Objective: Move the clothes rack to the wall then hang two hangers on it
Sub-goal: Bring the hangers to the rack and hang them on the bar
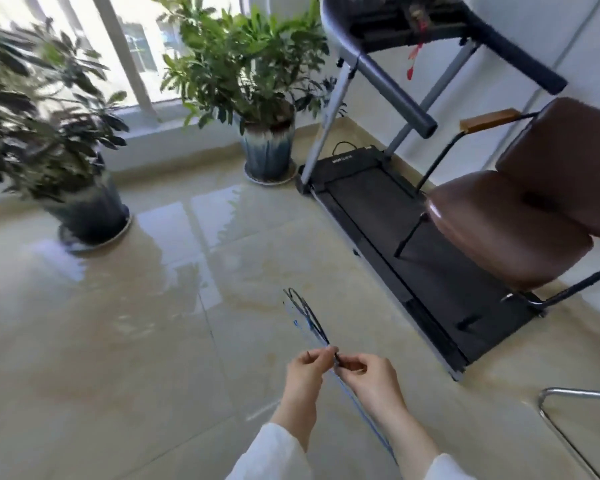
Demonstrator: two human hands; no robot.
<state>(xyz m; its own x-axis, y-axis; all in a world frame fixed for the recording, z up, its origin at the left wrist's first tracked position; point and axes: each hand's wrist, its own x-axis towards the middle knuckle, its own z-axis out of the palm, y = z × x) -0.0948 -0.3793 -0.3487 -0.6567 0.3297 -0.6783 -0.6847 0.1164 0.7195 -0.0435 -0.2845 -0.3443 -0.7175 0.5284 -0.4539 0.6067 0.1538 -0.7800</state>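
Observation:
Thin wire hangers (307,317), dark and blue, point away from me with their hooks toward the floor ahead. My left hand (305,375) pinches them near the neck, and my right hand (371,382) grips them just beside it. Both hands meet at the same spot, low in the middle of the view. A blue wire runs back between my white sleeves. A chrome tube (568,396) at the bottom right edge may be part of the clothes rack; I cannot tell for sure.
A treadmill (395,216) stands along the right wall with a brown chair (520,220) on its belt. Two potted plants (267,98) (49,140) stand by the window. Glossy beige floor tiles (153,306) spread ahead and left.

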